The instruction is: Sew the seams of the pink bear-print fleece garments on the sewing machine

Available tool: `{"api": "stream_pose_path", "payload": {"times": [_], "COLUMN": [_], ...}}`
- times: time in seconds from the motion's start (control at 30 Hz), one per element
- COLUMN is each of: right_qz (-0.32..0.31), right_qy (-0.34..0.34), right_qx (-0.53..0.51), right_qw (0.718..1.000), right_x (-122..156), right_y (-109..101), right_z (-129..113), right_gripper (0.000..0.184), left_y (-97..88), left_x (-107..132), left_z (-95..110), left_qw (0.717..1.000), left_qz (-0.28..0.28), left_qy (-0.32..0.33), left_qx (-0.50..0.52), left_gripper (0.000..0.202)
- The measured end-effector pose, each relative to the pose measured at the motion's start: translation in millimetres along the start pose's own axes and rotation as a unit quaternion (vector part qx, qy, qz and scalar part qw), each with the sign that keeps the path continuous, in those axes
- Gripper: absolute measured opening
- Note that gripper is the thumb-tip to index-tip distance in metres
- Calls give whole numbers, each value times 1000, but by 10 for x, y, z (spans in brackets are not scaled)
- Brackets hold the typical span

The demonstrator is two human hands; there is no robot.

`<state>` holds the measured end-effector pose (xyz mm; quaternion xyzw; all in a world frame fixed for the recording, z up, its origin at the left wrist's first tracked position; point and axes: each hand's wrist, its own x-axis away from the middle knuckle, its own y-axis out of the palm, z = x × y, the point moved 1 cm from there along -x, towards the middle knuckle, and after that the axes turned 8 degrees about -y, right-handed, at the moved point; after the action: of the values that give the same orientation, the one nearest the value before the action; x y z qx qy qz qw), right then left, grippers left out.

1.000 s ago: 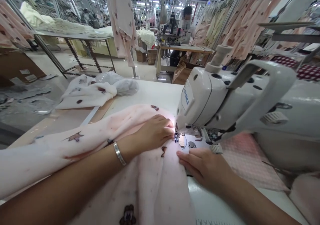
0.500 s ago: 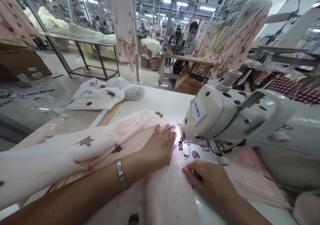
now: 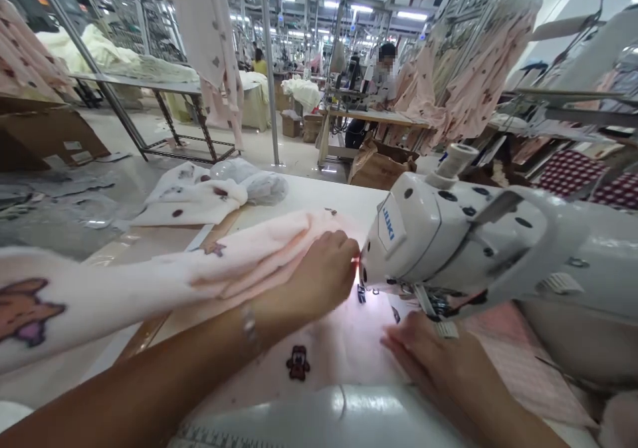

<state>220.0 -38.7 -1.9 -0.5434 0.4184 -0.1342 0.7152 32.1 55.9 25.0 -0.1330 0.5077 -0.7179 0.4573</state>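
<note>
Pale pink fleece fabric (image 3: 269,242) printed with cartoon animals runs across the sewing table and under the presser foot (image 3: 361,294) of a white sewing machine (image 3: 413,222). My left hand (image 3: 326,268) is curled into the fabric just left of the needle area, its fingertips partly hidden. At the cloth's right edge, in front of the machine head, my right hand (image 3: 431,345) has thumb and fingers together on the fabric, slightly blurred. A brown bear print (image 3: 298,363) shows between my arms. The lamp glow lights the cloth by the foot.
Folded printed fleece (image 3: 194,195) and a clear plastic bag (image 3: 259,181) lie at the table's back left. Ruler markings (image 3: 219,438) show at the near edge. Pink checked cloth (image 3: 528,361) lies right. A person (image 3: 381,79) sits at another machine beyond.
The fabric has shifted away from me, uncovering the near tabletop and ruler markings. My left hand has gone from flat to curled. My right hand has moved slightly right.
</note>
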Motion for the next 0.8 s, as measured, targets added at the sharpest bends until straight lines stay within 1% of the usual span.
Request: {"api": "stream_pose_path", "payload": {"times": [0.03, 0.1, 0.17, 0.2, 0.27, 0.37, 0.43, 0.47, 0.53, 0.6, 0.7, 0.73, 0.8], "right_qz": [-11, -35, -50, -55, -54, -25, 11, 29, 48, 32, -19, -33, -57], "right_qy": [-23, -55, -65, -60, -34, 4, -3, -15, -41, -82, -133, -139, -134], "right_qx": [-28, -92, -147, -166, -185, -175, -162, -160, -157, -140, -104, -100, -103], "right_qw": [999, 994, 986, 983, 981, 984, 987, 987, 986, 986, 985, 985, 984], "right_x": [-10, -24, -33, -35, -41, -62, -79, -83, -79, -59, -24, -15, -3], "right_y": [-30, -54, -42, -30, -7, 8, 11, 12, 14, 11, -7, -14, -25], "right_z": [-102, -267, -356, -374, -380, -370, -366, -360, -335, -298, -247, -236, -227], "right_gripper": [14, 15, 16, 17, 15, 9, 15, 16, 9, 9, 18, 20, 20], "left_y": [-37, -78, -77, -64, -22, 41, 71, 82, 101, 116, 128, 129, 133], "left_x": [193, 566, 826, 897, 934, 868, 834, 829, 838, 859, 891, 902, 922], "left_z": [76, 214, 302, 323, 324, 284, 267, 265, 269, 279, 306, 317, 337], "left_qw": [1000, 998, 994, 992, 990, 993, 995, 996, 996, 995, 991, 991, 993], "left_qz": [-7, -62, -104, -108, -88, -39, -19, -18, -32, -50, -66, -71, -80], "left_qy": [-10, 2, 39, 60, 96, 103, 96, 92, 83, 84, 108, 107, 76], "left_qx": [7, 17, -15, -39, -59, -29, -2, 9, 18, -1, -43, -49, -49], "left_gripper": [13, 21, 18, 13, 3, 20, 26, 26, 22, 16, 8, 8, 10]}}
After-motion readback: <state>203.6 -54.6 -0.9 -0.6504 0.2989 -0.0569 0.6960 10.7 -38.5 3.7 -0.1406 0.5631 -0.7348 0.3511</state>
